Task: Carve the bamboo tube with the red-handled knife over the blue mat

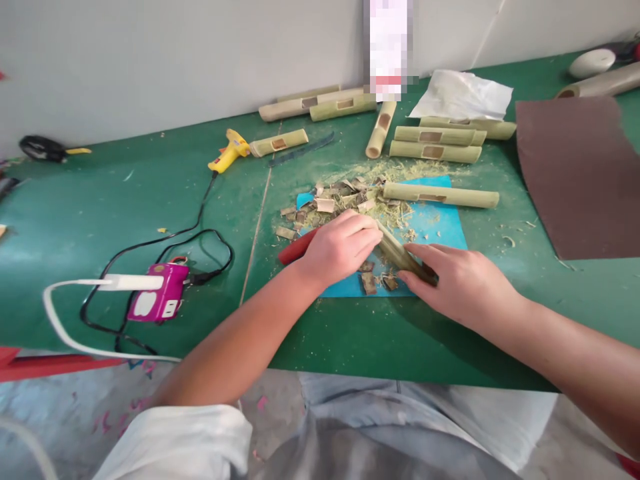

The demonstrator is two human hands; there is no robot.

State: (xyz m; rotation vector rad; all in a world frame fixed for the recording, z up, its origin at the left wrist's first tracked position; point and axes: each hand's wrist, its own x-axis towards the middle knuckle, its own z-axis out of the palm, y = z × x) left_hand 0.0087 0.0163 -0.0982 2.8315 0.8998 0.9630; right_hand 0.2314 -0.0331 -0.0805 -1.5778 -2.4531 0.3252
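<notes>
A short bamboo tube (395, 248) lies slanted over the blue sheet (453, 230) between my hands. My left hand (345, 243) is closed around a red handle (299, 248), its fingers against the tube's far end; the tool's other end is hidden. My right hand (455, 280) grips the tube's near end between thumb and fingers. Behind my hands, another bamboo tube with a cut opening (450, 195) rests on the sheet. Bamboo chips (325, 205) and shavings are heaped left of it, and several dark pieces (369, 283) lie below the held tube.
Several cut bamboo tubes (435, 152) lie at the back of the green table (200, 347). A yellow glue gun (231, 152) and a purple power adapter (159, 293) with cables are left. A brown sheet (575, 173) is right; white paper (463, 95) lies behind.
</notes>
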